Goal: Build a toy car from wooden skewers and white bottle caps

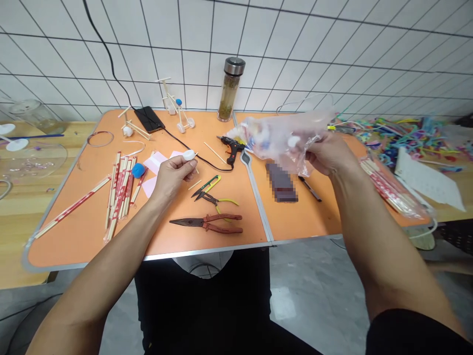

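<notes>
Left hand: pinching a white round piece between thumb and fingers, showing a pale tip toward the right hand.
Right hand: clutching the plastic bag by its right end.
Plastic bag: stretching leftward from the right hand, nearer that one, running its long axis crosswise toward the left; holding white and coloured bits, too blurred to name.
Glue gun: lying between the hands, just beside the bag's left end.
Long-nose pliers: lying nearer the body than both hands.
Wrapped sticks: lying left of the left hand.
</notes>
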The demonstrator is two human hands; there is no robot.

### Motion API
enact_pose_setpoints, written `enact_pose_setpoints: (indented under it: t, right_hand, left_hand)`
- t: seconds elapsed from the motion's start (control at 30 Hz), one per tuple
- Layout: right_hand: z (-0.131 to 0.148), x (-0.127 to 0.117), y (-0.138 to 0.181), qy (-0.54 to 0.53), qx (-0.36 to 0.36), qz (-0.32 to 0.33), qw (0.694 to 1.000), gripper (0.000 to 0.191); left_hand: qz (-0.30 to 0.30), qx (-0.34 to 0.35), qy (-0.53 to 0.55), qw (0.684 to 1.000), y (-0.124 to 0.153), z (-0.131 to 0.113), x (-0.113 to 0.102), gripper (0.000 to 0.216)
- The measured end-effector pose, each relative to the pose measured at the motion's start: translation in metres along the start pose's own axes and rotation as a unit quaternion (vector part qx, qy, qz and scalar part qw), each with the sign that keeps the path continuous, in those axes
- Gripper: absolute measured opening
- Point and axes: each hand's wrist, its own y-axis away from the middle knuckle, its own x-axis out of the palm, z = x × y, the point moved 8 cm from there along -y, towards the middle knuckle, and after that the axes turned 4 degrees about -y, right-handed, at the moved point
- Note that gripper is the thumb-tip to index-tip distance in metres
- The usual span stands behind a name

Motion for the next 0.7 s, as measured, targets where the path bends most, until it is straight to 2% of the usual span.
enact_pose_setpoints:
  t: [0.07, 0.13, 0.23, 0.37, 0.43, 0.5, 0.6, 0.7]
  right_hand:
    - [-0.005, -0.017, 0.020, -0.036, 0.044, -0.009, 0.998, 0.025]
    - [-0.005, -0.032, 0.041, -0.069, 0.056, -0.044, 0.995, 0.029]
    - [0.010, -0.047, 0.072, -0.093, -0.005, -0.097, 0.991, 0.038]
    - [0.034, -0.042, 0.111, -0.116, -0.083, -0.114, 0.983, 0.040]
    - [0.044, -0.026, 0.125, -0.136, -0.087, -0.082, 0.984, 0.039]
    - [0.049, 0.003, 0.133, -0.153, -0.062, -0.020, 0.986, 0.040]
    - [0.049, 0.061, 0.133, -0.182, -0.004, 0.083, 0.980, 0.045]
    - [0.042, 0.125, 0.124, -0.207, 0.040, 0.186, 0.960, 0.046]
  left_hand:
    - [0.000, 0.002, -0.003, 1.000, 0.000, 0.000, 0.000, 0.034]
    - [-0.003, 0.000, -0.003, 1.000, 0.001, 0.000, 0.000, 0.031]
    - [-0.006, -0.007, -0.005, 1.000, 0.002, -0.002, 0.001, 0.032]
    - [-0.004, -0.008, -0.001, 1.000, 0.004, -0.005, 0.002, 0.034]
    - [-0.002, -0.001, 0.001, 1.000, 0.004, -0.006, 0.002, 0.035]
    - [0.001, 0.007, 0.004, 1.000, 0.004, -0.004, 0.003, 0.035]
    - [0.009, 0.015, 0.017, 1.000, 0.003, -0.001, 0.006, 0.038]
    - [0.019, 0.030, 0.035, 0.999, 0.002, 0.000, 0.008, 0.036]
